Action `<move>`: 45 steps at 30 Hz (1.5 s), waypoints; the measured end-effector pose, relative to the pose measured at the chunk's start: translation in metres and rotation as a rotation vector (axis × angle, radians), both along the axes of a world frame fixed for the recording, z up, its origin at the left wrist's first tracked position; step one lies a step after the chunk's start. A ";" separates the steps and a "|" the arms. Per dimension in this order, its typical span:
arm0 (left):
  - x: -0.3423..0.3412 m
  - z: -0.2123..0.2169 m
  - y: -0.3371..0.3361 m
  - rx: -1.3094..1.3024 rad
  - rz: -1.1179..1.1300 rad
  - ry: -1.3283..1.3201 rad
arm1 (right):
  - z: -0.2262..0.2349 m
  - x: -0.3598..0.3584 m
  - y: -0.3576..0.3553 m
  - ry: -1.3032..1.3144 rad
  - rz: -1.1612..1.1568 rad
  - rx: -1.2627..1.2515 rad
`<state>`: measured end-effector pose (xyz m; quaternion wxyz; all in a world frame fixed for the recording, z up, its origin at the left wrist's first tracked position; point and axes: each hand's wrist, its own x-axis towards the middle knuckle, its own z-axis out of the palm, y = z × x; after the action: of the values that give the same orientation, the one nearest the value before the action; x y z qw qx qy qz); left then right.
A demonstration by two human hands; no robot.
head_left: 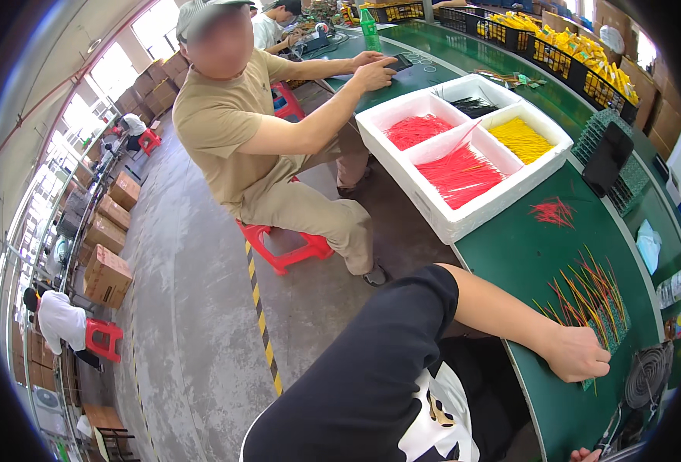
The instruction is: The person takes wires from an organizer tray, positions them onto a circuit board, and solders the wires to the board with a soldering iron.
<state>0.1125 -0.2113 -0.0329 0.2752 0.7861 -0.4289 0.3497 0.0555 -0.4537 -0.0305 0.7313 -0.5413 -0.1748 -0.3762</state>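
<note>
My left hand [579, 354], its arm crossing from the lower middle, rests at the near end of a green circuit board panel [611, 322]. Its fingers are curled closed against the panel; whatever they pinch is hidden. Thin red, yellow and dark wires [583, 296] stand up and lean from the panel, just beyond the hand. Only a few fingertips of my right hand [584, 456] show at the bottom edge, near a thin cable, so its grip is not visible. A small loose pile of red wires [554, 212] lies farther up the green table [502, 254].
A white foam box [464, 227] with compartments of red, black and yellow wires stands beyond my arm. A co-worker [260, 131] sits behind it, holding a phone [397, 63]. A grey coil [648, 375], a dark phone [608, 159] and black crates [548, 55] line the right side.
</note>
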 end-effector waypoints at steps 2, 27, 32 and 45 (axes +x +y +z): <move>0.002 0.001 -0.001 -0.002 0.015 -0.004 | 0.010 -0.008 0.007 0.204 -0.253 -0.116; 0.008 -0.006 0.004 0.107 0.108 0.055 | 0.008 -0.009 0.008 0.162 -0.233 -0.098; 0.010 -0.005 0.006 0.146 0.214 0.135 | 0.015 -0.013 0.011 0.354 -0.477 -0.234; 0.011 -0.004 0.009 0.206 0.190 0.141 | 0.015 -0.014 0.014 0.362 -0.532 -0.245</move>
<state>0.1234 -0.2023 -0.0365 0.1881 0.8699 -0.3658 0.2722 0.0416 -0.4392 -0.0150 0.5563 -0.7096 0.0613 -0.4281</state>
